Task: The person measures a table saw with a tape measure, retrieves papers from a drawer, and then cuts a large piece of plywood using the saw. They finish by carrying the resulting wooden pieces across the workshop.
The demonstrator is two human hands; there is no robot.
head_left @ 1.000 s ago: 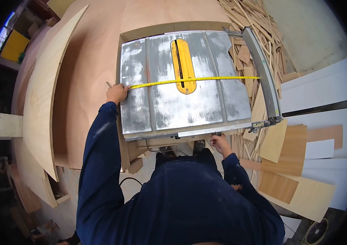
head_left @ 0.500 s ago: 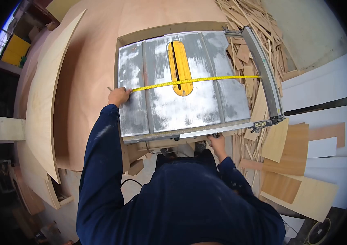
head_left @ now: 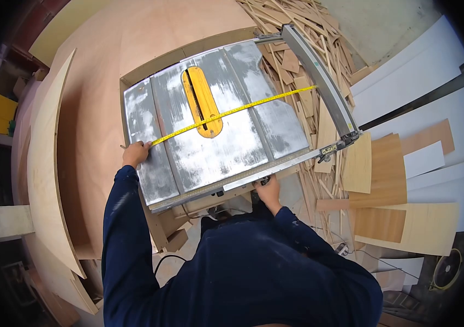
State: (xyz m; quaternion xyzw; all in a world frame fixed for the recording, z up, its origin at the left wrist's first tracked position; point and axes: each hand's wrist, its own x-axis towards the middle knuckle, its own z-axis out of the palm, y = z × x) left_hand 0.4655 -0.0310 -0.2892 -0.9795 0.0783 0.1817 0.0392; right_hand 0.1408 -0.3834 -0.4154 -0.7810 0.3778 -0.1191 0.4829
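My left hand (head_left: 136,154) is closed at the left edge of the table saw (head_left: 232,147), pinching one end of a yellow tape measure (head_left: 237,111). A thin stick, perhaps a pencil, pokes out from the same hand. The tape runs straight across the metal top, over the yellow throat plate (head_left: 214,124) with its dark slot, and reaches the long grey rip fence (head_left: 319,82) on the right. Below the front rail (head_left: 253,179), my right hand (head_left: 268,194) is closed around a black knob (head_left: 265,180), mostly hidden by the fingers.
A broad plywood surface (head_left: 101,98) borders the saw on the left and far side, with a raised curved sheet (head_left: 43,147) farther left. Scrap strips (head_left: 278,27) pile up on the right. Beyond them lie wood panels (head_left: 387,171) and white sheets (head_left: 406,60). A round fan (head_left: 447,268) stands lower right.
The view has turned, so the saw appears tilted and farther left. The tape still spans from my left hand to the fence. My right hand stays at the knob.
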